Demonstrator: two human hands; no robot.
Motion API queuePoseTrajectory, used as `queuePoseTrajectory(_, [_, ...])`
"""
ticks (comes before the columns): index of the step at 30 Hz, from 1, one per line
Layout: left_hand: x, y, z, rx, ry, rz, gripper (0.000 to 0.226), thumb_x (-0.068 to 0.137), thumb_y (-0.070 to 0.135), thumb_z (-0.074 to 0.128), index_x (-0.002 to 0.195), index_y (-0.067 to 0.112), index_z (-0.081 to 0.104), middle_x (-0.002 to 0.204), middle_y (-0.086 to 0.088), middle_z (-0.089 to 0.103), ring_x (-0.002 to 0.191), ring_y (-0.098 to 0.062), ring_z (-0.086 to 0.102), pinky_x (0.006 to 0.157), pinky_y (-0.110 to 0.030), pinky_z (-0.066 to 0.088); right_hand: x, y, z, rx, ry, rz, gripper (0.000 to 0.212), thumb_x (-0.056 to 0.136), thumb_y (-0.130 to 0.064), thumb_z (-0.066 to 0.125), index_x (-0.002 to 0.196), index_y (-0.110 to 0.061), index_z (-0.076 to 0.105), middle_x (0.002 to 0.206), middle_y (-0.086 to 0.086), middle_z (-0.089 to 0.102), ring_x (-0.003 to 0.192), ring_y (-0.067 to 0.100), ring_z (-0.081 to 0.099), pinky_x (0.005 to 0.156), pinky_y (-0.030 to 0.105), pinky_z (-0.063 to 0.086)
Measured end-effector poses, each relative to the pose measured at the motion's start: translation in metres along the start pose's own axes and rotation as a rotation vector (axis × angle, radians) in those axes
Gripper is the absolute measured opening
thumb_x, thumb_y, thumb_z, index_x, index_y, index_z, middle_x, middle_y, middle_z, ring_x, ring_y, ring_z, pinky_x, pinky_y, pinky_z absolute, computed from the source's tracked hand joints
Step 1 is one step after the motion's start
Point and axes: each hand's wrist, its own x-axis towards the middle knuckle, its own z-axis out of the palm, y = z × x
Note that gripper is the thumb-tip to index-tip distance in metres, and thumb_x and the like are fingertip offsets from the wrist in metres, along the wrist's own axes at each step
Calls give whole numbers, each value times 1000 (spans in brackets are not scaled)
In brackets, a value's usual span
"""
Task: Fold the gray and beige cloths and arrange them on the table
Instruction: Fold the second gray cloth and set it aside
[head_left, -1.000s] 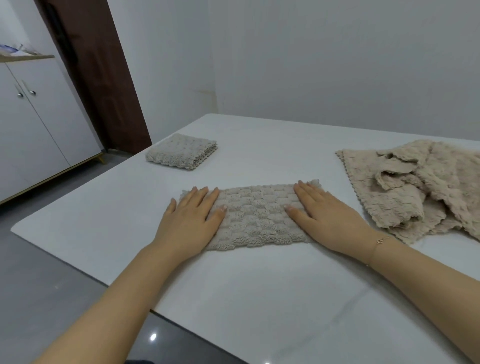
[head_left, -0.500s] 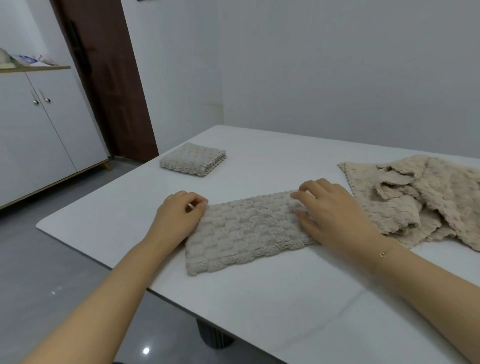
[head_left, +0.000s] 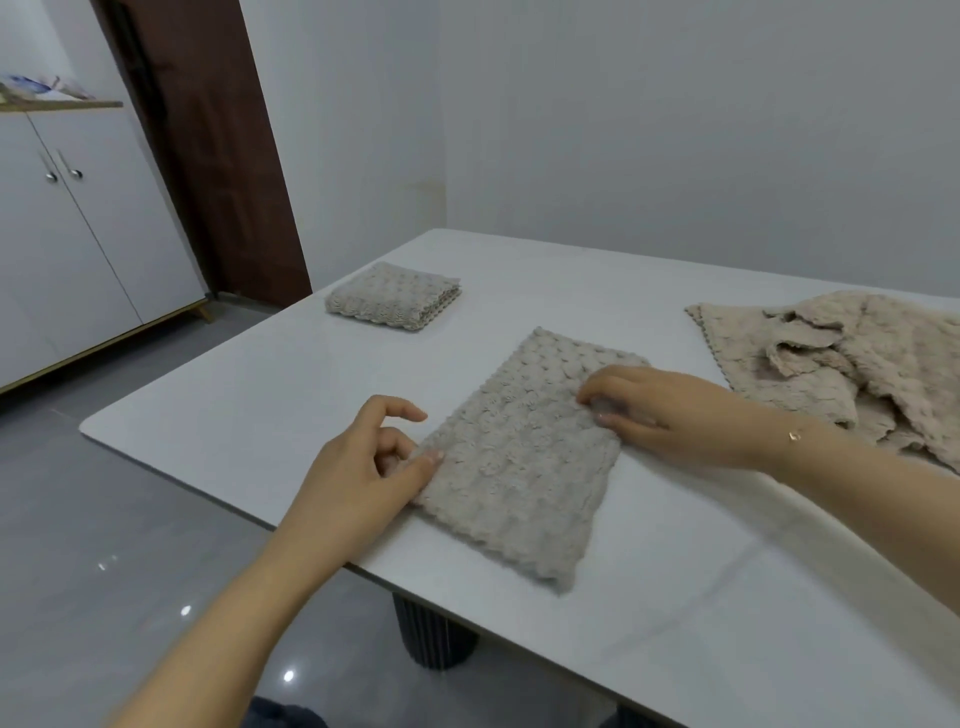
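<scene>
A gray textured cloth (head_left: 524, 457), folded into a long strip, lies slantwise on the white table (head_left: 571, 270) near its front edge. My left hand (head_left: 358, 478) is at the strip's left edge, thumb on the fabric and fingers curled, pinching it. My right hand (head_left: 670, 415) grips the strip's right edge with curled fingers. A second gray cloth (head_left: 392, 297) sits folded into a small square at the table's far left. Crumpled beige cloths (head_left: 831, 364) lie in a loose heap at the right.
The table's front edge runs just under my left wrist, with a dark pedestal leg (head_left: 431, 639) below. A white cabinet (head_left: 78, 234) and a brown door (head_left: 208, 156) stand off to the left across the gray floor.
The gray strip has turned from lying crosswise to pointing away from me at a slant. Both hands went from pressing flat on it to curled at its edges.
</scene>
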Motion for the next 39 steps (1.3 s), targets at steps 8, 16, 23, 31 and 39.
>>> queuePoseTrajectory(8, [-49,27,15,-183,-168,-8,5,87,27,62,87,30,65,66,5,67,55,-1,49,57,-11,38,7,-2,-18,25,-8,17,37,94,-36,51,131,-36,53,145,-16,41,132,2,37,105,20,26])
queuePoseTrajectory(16, [-54,16,7,164,-245,303,38,71,59,62,106,48,56,115,27,44,110,-1,48,85,-6,37,-73,-40,-5,203,162,-197,39,87,-52,56,119,-31,62,130,-19,53,122,-1,49,100,24,42])
queuePoseTrajectory(23, [-51,12,16,306,-189,492,22,83,50,57,97,37,67,107,27,56,102,6,53,82,-12,42,-98,-51,10,240,157,-243,46,82,-54,64,121,-28,62,132,-17,52,123,0,48,98,23,43])
queuePoseTrajectory(31, [-58,5,18,220,-89,452,21,87,43,56,88,29,72,104,26,64,99,5,60,79,-13,47,-101,-52,23,291,267,-256,41,85,-44,65,118,-20,65,126,-10,58,118,3,54,94,30,48])
queuePoseTrajectory(39, [-62,2,18,305,-78,556,26,88,37,56,98,21,74,111,18,66,102,2,59,82,-22,49,-108,-53,25,147,384,-348,23,93,-26,58,109,-15,71,110,-2,67,96,12,64,73,28,52])
